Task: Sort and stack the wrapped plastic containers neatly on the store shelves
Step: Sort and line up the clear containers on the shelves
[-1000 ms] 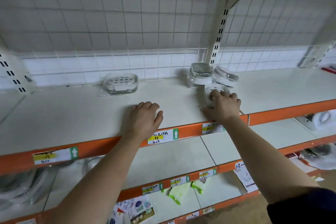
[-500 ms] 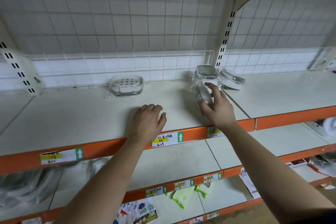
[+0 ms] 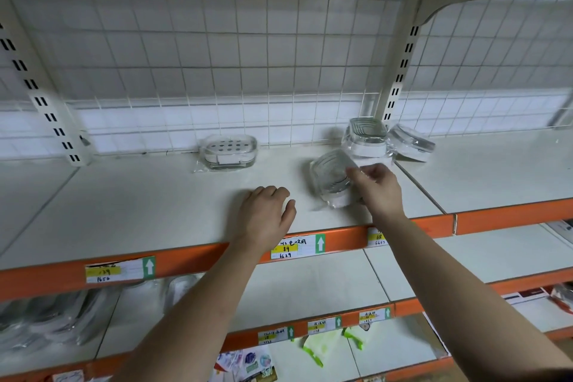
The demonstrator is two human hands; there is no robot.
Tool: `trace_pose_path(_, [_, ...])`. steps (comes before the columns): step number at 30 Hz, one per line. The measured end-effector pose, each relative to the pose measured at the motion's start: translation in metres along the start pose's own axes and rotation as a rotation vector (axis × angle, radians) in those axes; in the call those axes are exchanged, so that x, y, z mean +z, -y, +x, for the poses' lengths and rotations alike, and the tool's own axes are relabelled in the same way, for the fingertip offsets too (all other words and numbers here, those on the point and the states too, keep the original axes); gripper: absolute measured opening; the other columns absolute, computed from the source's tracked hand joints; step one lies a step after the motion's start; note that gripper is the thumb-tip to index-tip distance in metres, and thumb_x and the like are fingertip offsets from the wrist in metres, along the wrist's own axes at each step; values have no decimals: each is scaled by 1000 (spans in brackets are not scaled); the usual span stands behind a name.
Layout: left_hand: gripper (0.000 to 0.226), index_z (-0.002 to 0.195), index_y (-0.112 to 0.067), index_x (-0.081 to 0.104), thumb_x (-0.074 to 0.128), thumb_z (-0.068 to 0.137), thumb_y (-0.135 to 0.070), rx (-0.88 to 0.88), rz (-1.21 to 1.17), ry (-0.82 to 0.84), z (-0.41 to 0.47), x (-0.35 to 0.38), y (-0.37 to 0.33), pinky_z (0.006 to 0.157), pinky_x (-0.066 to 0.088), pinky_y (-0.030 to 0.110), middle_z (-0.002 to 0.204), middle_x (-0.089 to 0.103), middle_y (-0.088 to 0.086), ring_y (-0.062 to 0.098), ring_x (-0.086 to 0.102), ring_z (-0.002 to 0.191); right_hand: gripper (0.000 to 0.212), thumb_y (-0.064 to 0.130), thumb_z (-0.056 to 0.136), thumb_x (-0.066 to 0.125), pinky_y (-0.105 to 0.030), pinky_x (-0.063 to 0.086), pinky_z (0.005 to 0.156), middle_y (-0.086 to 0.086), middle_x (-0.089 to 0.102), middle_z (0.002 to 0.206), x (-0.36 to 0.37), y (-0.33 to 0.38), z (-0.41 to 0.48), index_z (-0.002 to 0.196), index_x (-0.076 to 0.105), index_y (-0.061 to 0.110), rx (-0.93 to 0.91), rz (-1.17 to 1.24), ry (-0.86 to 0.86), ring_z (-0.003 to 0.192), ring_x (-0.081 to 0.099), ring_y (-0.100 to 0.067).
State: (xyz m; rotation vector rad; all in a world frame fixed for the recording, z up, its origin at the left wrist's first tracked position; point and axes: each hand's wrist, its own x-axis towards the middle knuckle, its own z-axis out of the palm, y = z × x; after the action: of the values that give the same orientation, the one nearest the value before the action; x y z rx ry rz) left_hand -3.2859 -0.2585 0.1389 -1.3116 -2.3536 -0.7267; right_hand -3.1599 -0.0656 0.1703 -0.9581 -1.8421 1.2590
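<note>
**Item 1, right fingers [image 3: 356, 172].** Curled, pinching the rim of the held container [image 3: 330, 178] through its film wrap. The right hand [image 3: 379, 191] sits at the container's right side. The container is clear and ribbed, tipped up on edge, near the front of the shelf [image 3: 155, 195]. I cannot tell whether its low corner touches the board.

**Item 2, left hand [image 3: 266, 217].** Palm down on the shelf, fingers loosely bent, nothing in it. It is just left of the held container and apart from it.

**Item 3, upright container [image 3: 366, 139].** Just behind the held one, at the back grid.

**Item 4, leaning container [image 3: 409, 143].** Tilted, right of the upright one.

**Item 5, perforated dish [image 3: 229, 150].** Flat at the back, well to the left.

**Handling note.** I judge the step to be levelling the held piece for stacking. Film is slippery, so I would shift from a rim pinch to a grip across both sides. I would bring the left hand under as support, turn the piece flat, then lower it squarely without nudging the leaning piece.
</note>
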Motion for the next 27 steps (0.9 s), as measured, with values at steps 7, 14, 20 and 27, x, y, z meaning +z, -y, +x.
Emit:
trace_pose_path(7, [54,104,-13,71,30,89,-45,-15,-58,37,2,0,3,81,49,40,89,69,5,29,63,86,42,36,89,38,-43,42,85,-12,63,114,26,-14,-17,111,66,14,-368,-546,-65,102,55,-38])
trace_pose_path(14, [34,113,-9,69,56,87,-27,-96,-102,34,31,-15,51,88,51,43,111,65,10,34,62,102,60,61,80,46,-41,50,85,-6,54,134,26,-14,-19,118,66,19,-482,-618,68,118,52,-31])
trace_pose_path(20, [69,151,-6,33,63,90,-20,-268,186,179,75,-24,113,118,24,43,159,27,15,33,21,147,74,76,73,44,-41,49,92,0,55,137,24,-11,-21,123,65,26,-559,-639,151,125,47,-24])
trace_pose_path(27, [83,136,-16,55,82,69,-56,-279,202,249,88,-24,117,106,37,38,127,48,11,32,49,119,79,78,71,41,-39,45,95,4,51,140,26,-11,-17,129,60,28,-523,-666,163,126,44,-23])
